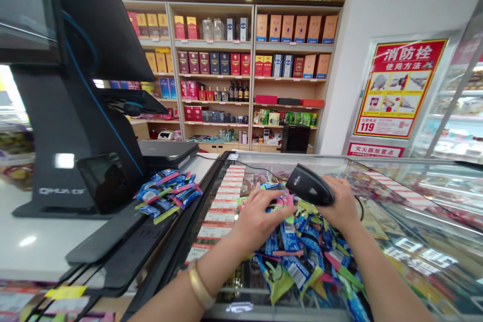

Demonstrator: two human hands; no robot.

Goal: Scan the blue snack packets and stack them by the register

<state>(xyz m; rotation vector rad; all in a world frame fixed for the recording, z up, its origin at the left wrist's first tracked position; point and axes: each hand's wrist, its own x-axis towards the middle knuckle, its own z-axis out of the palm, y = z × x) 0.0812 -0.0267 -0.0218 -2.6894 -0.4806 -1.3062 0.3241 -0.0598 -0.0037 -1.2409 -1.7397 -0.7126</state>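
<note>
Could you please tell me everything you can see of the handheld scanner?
The scanner is a black handheld barcode unit of matte-looking plastic, with a rounded body and a small pale logo on top. The right hand grips its rear end, and it tilts with its front end towards the left, above the colourful packets piled on the glass counter. Its scanning window is hidden from this view.

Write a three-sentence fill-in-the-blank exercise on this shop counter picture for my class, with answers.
The hand gripping the scanner is the person's ____ one.
The left hand rests on packets heaped on the counter, whose top is ____.
The bangle above the left hand is ____-coloured.

Answers: right; glass; gold.
</note>
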